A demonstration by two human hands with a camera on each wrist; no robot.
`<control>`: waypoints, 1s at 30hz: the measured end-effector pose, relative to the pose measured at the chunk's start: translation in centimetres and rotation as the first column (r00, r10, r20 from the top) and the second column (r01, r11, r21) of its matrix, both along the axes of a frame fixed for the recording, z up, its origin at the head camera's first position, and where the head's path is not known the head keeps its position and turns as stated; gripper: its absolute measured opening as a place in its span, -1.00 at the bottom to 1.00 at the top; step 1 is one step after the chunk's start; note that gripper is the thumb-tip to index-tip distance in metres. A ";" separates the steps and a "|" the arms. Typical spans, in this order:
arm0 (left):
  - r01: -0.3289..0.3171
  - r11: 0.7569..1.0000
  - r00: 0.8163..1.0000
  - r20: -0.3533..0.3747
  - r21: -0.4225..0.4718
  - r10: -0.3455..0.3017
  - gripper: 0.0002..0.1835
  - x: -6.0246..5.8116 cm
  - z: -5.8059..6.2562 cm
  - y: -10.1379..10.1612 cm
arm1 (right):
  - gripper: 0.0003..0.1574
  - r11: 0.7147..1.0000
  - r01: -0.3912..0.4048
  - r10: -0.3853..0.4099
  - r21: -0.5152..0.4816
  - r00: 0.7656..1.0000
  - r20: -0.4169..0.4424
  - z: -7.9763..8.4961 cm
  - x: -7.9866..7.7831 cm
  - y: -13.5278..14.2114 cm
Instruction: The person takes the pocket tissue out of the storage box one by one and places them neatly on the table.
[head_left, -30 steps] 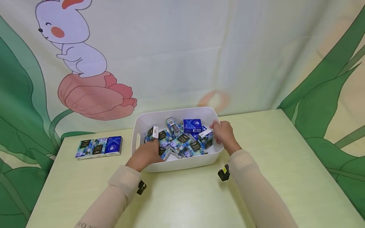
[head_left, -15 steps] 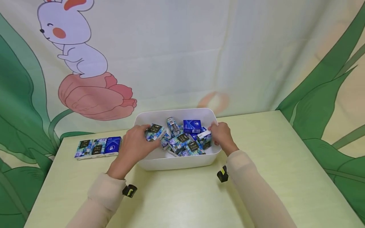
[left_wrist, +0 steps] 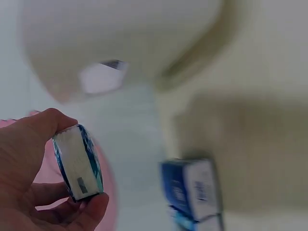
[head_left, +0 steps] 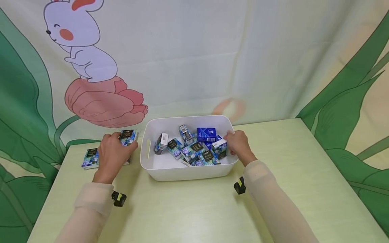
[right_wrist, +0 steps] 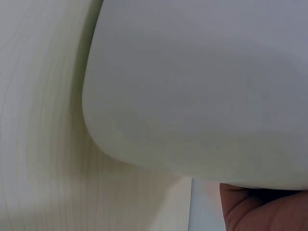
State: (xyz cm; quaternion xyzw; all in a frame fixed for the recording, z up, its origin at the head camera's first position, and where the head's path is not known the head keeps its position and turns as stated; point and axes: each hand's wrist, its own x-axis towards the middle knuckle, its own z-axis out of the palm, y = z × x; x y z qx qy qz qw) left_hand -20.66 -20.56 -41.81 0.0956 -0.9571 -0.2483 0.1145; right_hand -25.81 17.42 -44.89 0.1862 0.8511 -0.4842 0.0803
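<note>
My left hand (head_left: 113, 154) holds a floral blue pocket tissue pack (head_left: 128, 137) above the left part of the table, between thumb and fingers. The left wrist view shows the pack (left_wrist: 77, 163) edge-on in that grip. Under this hand lies a row of tissue packs (head_left: 90, 159), partly hidden by it; a dark blue one (left_wrist: 187, 187) shows in the left wrist view. My right hand (head_left: 240, 143) grips the right end of a white plastic bin (head_left: 188, 173), thumb over the rim. Inside the bin, several floral and dark blue tissue packs (head_left: 191, 152) lie jumbled.
The pale wooden table (head_left: 194, 209) meets a printed curtain (head_left: 182, 67) along its back edge. Near the hanging cloth's foot, the bin stands mid-table. An oval handle hole (head_left: 148, 148) opens in its left end.
My left hand has lifted a floral tissue pack out of the bin and carried it left over the row on the table. The right hand stays at the bin's right end.
</note>
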 end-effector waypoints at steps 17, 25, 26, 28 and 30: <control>0.105 0.948 0.992 -0.034 -0.302 -0.121 -0.36 -1.3 -8.1 -0.6 | -0.54 1.000 0.008 -0.008 -0.005 1.000 0.009 0.1 0.1 0.2; 0.095 0.955 0.995 -0.011 -0.282 -0.102 -0.31 -1.3 -7.1 -0.7 | -0.54 1.000 0.008 -0.008 -0.003 1.000 0.016 0.4 0.1 0.0; 0.090 0.960 0.994 -0.032 -0.267 -0.102 -0.33 -1.3 -6.7 -0.6 | -0.54 1.000 0.010 -0.010 -0.004 1.000 0.019 0.4 0.1 0.0; 0.080 0.973 0.991 -0.087 -0.215 -0.101 -0.40 -1.4 -5.8 -0.2 | -0.54 1.000 0.012 -0.012 -0.003 1.000 0.022 0.4 0.1 0.0; 0.077 0.987 0.984 -0.149 -0.144 -0.099 -0.48 -1.5 -4.8 0.2 | -0.54 1.000 0.012 -0.012 -0.003 1.000 0.023 0.3 0.1 0.1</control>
